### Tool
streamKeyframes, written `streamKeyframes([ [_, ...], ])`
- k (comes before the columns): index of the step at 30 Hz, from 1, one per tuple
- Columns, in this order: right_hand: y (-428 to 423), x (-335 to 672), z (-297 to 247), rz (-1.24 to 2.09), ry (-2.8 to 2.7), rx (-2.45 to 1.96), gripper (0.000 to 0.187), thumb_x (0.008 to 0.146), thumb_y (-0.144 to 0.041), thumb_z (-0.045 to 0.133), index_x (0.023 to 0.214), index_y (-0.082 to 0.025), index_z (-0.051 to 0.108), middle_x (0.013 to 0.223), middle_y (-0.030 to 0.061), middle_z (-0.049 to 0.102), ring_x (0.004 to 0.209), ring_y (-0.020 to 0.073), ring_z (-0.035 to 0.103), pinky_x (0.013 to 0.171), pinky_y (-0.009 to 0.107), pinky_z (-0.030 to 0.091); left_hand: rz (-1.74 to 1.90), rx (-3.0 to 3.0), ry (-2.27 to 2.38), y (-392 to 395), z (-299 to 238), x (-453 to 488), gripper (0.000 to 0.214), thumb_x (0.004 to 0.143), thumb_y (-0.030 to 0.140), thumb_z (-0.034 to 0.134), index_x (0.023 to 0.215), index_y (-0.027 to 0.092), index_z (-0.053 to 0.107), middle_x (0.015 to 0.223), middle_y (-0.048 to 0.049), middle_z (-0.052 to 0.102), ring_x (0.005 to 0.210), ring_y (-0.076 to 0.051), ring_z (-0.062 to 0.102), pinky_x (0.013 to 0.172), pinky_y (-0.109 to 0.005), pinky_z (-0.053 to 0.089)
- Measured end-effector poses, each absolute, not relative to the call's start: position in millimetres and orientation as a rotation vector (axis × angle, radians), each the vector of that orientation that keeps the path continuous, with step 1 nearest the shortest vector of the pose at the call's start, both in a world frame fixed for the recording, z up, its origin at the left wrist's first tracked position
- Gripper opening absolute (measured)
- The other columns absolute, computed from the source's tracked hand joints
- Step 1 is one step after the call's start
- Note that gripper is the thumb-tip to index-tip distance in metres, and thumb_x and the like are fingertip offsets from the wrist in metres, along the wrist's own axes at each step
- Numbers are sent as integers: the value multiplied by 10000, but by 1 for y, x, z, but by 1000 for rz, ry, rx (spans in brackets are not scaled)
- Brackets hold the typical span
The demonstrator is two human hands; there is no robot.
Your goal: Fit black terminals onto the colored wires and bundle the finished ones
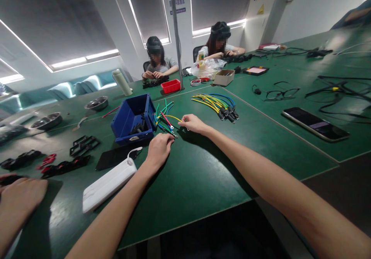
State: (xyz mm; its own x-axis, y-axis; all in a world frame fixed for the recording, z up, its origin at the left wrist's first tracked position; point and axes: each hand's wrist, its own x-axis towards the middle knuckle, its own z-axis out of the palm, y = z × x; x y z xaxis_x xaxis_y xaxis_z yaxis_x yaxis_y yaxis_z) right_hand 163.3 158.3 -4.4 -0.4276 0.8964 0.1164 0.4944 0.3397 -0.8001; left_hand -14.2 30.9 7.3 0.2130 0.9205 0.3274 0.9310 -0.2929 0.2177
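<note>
Yellow wire [174,117]: located above the worktop [197,181], between the blue bin [124,139] and the right hand [193,123]. Its long axis runs from left to right, dropping slightly toward the wearer, with a shallow upward bow. The right-hand end points into the grip and is largely covered. The fingers of the right hand are pinched together on this wire.

Left hand [159,149]: in front of the loose wires, fingers drawn together beside a silver metal lug [175,136], which points right and toward the wearer. Whether these fingers are clamped on its wire cannot be told.

Red wire [165,119]: lies slantwise among the loose wires, its ring-ended tip pointing right and toward the wearer. Green wires [166,105] spread beside the bin in several directions, slender and smooth-coated.

Sorted bundle [213,103]: yellow and blue wires, gently curved, roughly parallel; long axis from far left to near right, finishing in black sleeves [229,116] at the near end.

Bin: moulded plastic by appearance, open-topped, with sloping sides; dark short pieces [139,126] inside.

Worktop: green, smooth, dully reflective. White power bank [109,185]: oblong, rounded corners, lying near the left forearm.
</note>
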Motion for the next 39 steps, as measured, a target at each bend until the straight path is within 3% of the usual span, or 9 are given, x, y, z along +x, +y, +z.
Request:
streamKeyframes([
  [7, 156, 165, -2, 965, -2059, -1106, 422, 822, -519, 475, 616, -158, 546, 558, -24, 474, 547, 110, 396, 540, 251, 264, -624, -2428, -1872, 33, 7, -17, 137, 861, 185, 564, 882, 213, 697, 854, -44, 700, 807, -191, 630, 740, -298, 453],
  [15, 152, 161, -7, 901, -1901, -1063, 398, 803, -510, 501, 611, -164, 544, 562, -15, 500, 561, 118, 432, 550, 243, 297, -630, -2429, -1793, 29, 10, -14, 102, 858, 149, 538, 868, 202, 624, 838, -29, 672, 800, -188, 603, 714, -293, 443],
  [21, 137, 156, -5, 638, -1958, -987, 334, 856, -439, 513, 667, -168, 559, 584, -22, 506, 549, 105, 422, 537, 231, 280, -650, -2422, -1741, 29, 6, -14, 103, 867, 144, 512, 916, 196, 585, 917, -34, 665, 867, -193, 602, 777, -303, 455],
  [28, 121, 150, 4, 388, -2092, -974, 282, 888, -377, 503, 704, -174, 572, 582, -13, 535, 528, 104, 444, 542, 236, 263, -547, -2403, -1748, 28, 6, -14, 101, 911, 215, 473, 978, 204, 548, 964, -33, 645, 898, -185, 605, 764, -290, 456],
  [39, 118, 151, 9, 268, -1992, -1005, 298, 917, -422, 468, 756, -190, 562, 569, -15, 533, 502, 114, 448, 542, 236, 271, -422, -2355, -1792, 30, 7, -14, 161, 942, 294, 456, 983, 207, 585, 970, -32, 665, 922, -187, 600, 774, -289, 439],
])
